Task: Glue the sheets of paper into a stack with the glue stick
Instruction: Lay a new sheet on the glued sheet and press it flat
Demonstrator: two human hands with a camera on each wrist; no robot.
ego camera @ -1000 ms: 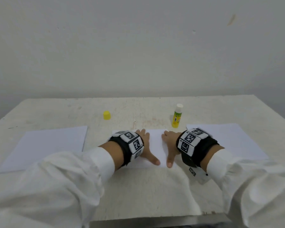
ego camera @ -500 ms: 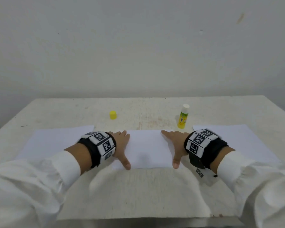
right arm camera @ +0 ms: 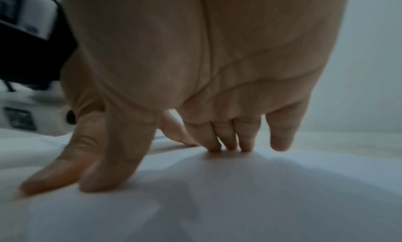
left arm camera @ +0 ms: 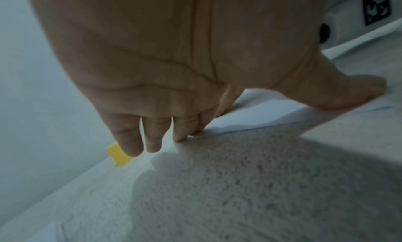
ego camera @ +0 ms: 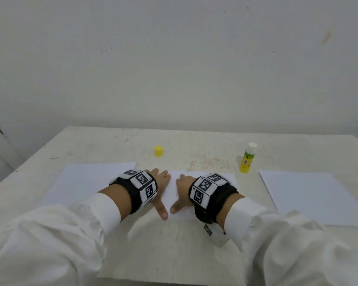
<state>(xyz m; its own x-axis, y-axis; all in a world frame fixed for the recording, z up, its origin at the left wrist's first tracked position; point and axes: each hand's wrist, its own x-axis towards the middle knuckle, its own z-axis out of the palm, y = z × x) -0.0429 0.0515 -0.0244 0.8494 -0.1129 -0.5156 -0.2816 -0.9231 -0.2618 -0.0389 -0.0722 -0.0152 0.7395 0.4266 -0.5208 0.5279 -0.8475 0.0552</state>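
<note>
Presently my left hand (ego camera: 160, 183) and right hand (ego camera: 183, 189) press flat, fingers spread, on the middle sheet (ego camera: 173, 195) at frame centre. Loose sheets at left (ego camera: 87, 182) and right (ego camera: 310, 195) remain unglued, I judge; the glue stick (ego camera: 248, 158) stands uncapped.

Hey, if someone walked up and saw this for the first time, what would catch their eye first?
Probably the two hands, left hand and right hand, pressing flat on the middle sheet of paper at the near centre of the table. Next, the bright yellow spots behind them: the uncapped glue stick standing far right, and its cap sitting apart, far centre.
</note>
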